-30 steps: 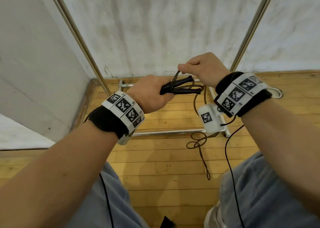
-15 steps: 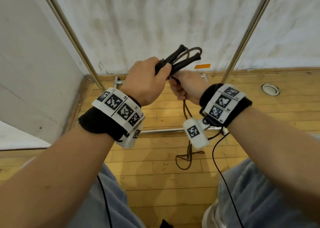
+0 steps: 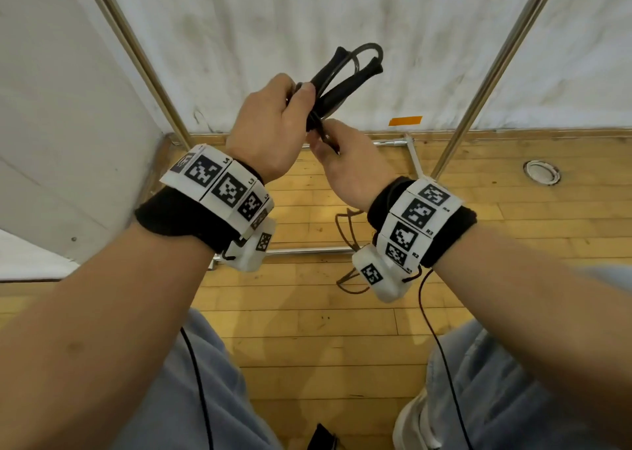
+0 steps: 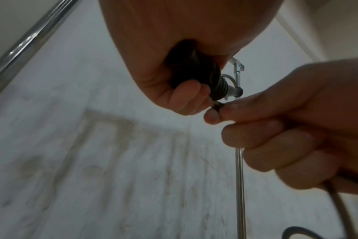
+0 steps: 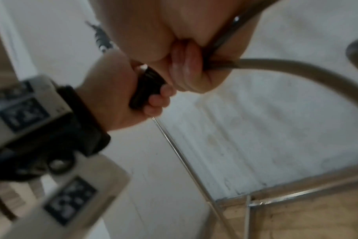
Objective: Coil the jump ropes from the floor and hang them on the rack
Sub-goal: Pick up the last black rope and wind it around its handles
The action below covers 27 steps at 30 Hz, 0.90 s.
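The left hand (image 3: 270, 131) is curled round the two black ribbed plastic handles (image 3: 342, 73) of a jump rope, holding them side by side and raised in front of the white wall, their free ends pointing up and to the right. One short loop of the grey-brown rubbery cord (image 3: 367, 51) arches over the tops of the handles. Just below, touching the left fingers, the right hand (image 3: 349, 169) pinches the cord between thumb and forefinger, its other fingers wrapped round the strand that runs down out of the fist.

Judging from this, coiling has only begun: the handles are gathered and perhaps one turn is made, while the rest of the cord hangs down behind the right wrist and lies in loose loops (image 3: 349, 278) on the wooden plank floor (image 3: 307, 347), near the front base bar of the shiny metal tube rack (image 3: 492, 70). That slack must be drawn up and wound before anything is hung. No rope shows on the rack's uprights; its top bar is out of view. Whether other ropes wait elsewhere on the floor cannot be told.
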### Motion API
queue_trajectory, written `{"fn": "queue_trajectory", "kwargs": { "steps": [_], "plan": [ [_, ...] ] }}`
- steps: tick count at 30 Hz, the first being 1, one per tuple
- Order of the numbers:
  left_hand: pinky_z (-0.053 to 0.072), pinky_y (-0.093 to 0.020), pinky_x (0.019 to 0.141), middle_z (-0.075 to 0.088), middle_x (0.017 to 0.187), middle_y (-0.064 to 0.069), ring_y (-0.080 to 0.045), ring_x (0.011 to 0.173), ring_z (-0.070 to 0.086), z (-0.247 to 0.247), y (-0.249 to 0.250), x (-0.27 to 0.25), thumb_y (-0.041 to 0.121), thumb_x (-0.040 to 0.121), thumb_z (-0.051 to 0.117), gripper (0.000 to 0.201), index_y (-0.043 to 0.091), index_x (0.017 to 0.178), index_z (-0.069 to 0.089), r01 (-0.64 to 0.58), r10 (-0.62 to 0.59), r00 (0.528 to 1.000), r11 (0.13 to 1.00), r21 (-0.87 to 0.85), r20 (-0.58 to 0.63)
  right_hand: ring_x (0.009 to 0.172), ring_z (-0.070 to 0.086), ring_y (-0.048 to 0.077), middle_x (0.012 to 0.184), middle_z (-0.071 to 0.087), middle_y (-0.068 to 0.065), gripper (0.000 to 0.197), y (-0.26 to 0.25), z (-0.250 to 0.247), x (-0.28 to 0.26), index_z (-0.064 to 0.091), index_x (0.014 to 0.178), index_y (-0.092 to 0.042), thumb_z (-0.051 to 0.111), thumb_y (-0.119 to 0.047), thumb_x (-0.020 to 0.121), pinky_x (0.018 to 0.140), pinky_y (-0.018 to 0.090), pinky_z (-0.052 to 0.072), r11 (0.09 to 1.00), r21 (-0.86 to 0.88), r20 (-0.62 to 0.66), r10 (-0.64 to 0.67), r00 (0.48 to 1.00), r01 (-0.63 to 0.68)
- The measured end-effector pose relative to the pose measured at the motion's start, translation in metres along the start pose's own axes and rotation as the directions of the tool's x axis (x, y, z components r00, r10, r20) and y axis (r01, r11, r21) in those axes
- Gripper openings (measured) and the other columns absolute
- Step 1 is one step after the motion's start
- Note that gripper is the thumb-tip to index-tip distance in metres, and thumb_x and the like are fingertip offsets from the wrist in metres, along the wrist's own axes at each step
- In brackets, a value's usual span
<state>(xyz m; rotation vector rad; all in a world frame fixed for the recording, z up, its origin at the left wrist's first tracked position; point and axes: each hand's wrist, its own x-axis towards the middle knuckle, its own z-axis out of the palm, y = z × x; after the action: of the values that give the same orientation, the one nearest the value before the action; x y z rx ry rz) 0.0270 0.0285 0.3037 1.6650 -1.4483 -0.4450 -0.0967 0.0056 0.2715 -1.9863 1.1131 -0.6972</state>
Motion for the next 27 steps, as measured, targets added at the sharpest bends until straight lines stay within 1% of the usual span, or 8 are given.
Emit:
{"fn": "queue_trajectory", "kwargs": {
  "steps": [4, 7, 9, 14, 19, 21, 23, 27],
  "plan": [
    [0.043, -0.044, 0.060, 0.055, 0.064, -0.003, -0.026, 0.061, 0.051, 0.002, 0.003, -0.006, 0.045, 0.087, 0.035, 0.030, 0.019, 0.073, 0.043, 0.006, -0.005, 0.999, 1.000, -0.031, 0.047, 0.059, 0.049, 0.009, 0.072, 0.057, -0.005, 0.022, 0.006, -0.006, 0.001, 0.060, 0.098, -0.019, 0.041, -0.027, 0.100, 0.054, 0.023, 0.038, 0.993, -0.116, 0.069, 0.042, 0.997, -0.034],
    [0.043, -0.043, 0.058, 0.056, 0.066, -0.005, -0.028, 0.061, 0.054, 0.001, 0.002, -0.005, 0.042, 0.090, 0.036, 0.031, 0.016, 0.077, 0.045, 0.012, -0.011, 1.000, 0.999, -0.035, 0.014, 0.054, 0.045, 0.010, 0.065, 0.054, 0.002, 0.026, 0.005, -0.006, -0.001, 0.061, 0.095, -0.014, 0.039, -0.027, 0.101, 0.054, 0.022, 0.036, 0.994, 0.098, 0.156, 0.030, 0.987, -0.046],
    [0.040, -0.037, 0.052, 0.058, 0.065, -0.005, -0.021, 0.053, 0.054, -0.003, 0.000, -0.002, 0.038, 0.095, 0.037, 0.028, 0.013, 0.087, 0.045, 0.045, -0.050, 0.998, 0.993, -0.109, -0.044, 0.052, 0.037, 0.010, 0.060, 0.043, -0.002, 0.024, 0.004, -0.005, 0.001, 0.058, 0.097, -0.010, 0.038, -0.022, 0.101, 0.052, 0.022, 0.032, 0.951, 0.301, 0.119, 0.031, 0.992, -0.066],
    [0.035, -0.024, 0.041, 0.056, 0.063, -0.007, -0.014, 0.044, 0.047, -0.006, 0.006, -0.002, 0.026, 0.101, 0.036, 0.020, 0.014, 0.087, 0.042, 0.083, -0.096, 0.995, 0.951, -0.298, -0.030, 0.046, 0.026, 0.010, 0.051, 0.035, -0.009, 0.035, 0.007, -0.001, 0.004, 0.046, 0.072, -0.015, 0.033, -0.026, 0.102, 0.048, 0.028, 0.023, 0.811, 0.563, 0.146, 0.095, 0.985, -0.161],
    [0.033, -0.026, 0.039, 0.052, 0.064, -0.014, -0.018, 0.044, 0.044, -0.006, 0.009, -0.006, 0.023, 0.102, 0.035, 0.020, 0.009, 0.090, 0.042, 0.074, -0.065, 0.997, 0.929, -0.364, 0.038, 0.050, 0.034, 0.012, 0.051, 0.036, -0.009, 0.043, 0.015, 0.002, 0.003, 0.044, 0.066, -0.018, 0.033, -0.043, 0.100, 0.061, 0.030, 0.038, 0.848, 0.476, 0.199, 0.154, 0.968, -0.232],
    [0.035, -0.026, 0.040, 0.054, 0.063, -0.012, -0.017, 0.044, 0.046, -0.007, 0.008, -0.006, 0.027, 0.101, 0.036, 0.023, 0.009, 0.088, 0.043, 0.059, -0.047, 0.998, 0.943, -0.328, 0.043, 0.046, 0.033, 0.011, 0.051, 0.036, -0.008, 0.044, 0.017, 0.001, 0.004, 0.047, 0.067, -0.017, 0.037, -0.045, 0.098, 0.054, 0.029, 0.037, 0.828, 0.498, 0.168, 0.200, 0.965, -0.258],
    [0.039, -0.025, 0.044, 0.058, 0.065, -0.005, -0.012, 0.045, 0.049, -0.009, 0.004, -0.003, 0.033, 0.101, 0.037, 0.023, 0.012, 0.093, 0.045, 0.050, -0.043, 0.998, 0.968, -0.246, 0.035, 0.044, 0.031, 0.010, 0.055, 0.037, -0.006, 0.038, 0.018, -0.001, 0.006, 0.053, 0.075, -0.016, 0.040, -0.043, 0.098, 0.047, 0.027, 0.032, 0.866, 0.455, 0.068, 0.200, 0.977, -0.209],
    [0.042, -0.024, 0.059, 0.061, 0.073, 0.006, -0.001, 0.052, 0.052, -0.014, -0.009, 0.003, 0.040, 0.099, 0.044, 0.026, 0.016, 0.104, 0.052, 0.023, -0.022, 0.998, 1.000, -0.011, 0.056, 0.046, 0.034, 0.009, 0.055, 0.038, -0.007, 0.037, 0.019, 0.000, 0.006, 0.056, 0.073, -0.017, 0.039, -0.036, 0.099, 0.052, 0.028, 0.034, 0.989, 0.137, -0.039, 0.058, 0.998, -0.052]
  ]
}}
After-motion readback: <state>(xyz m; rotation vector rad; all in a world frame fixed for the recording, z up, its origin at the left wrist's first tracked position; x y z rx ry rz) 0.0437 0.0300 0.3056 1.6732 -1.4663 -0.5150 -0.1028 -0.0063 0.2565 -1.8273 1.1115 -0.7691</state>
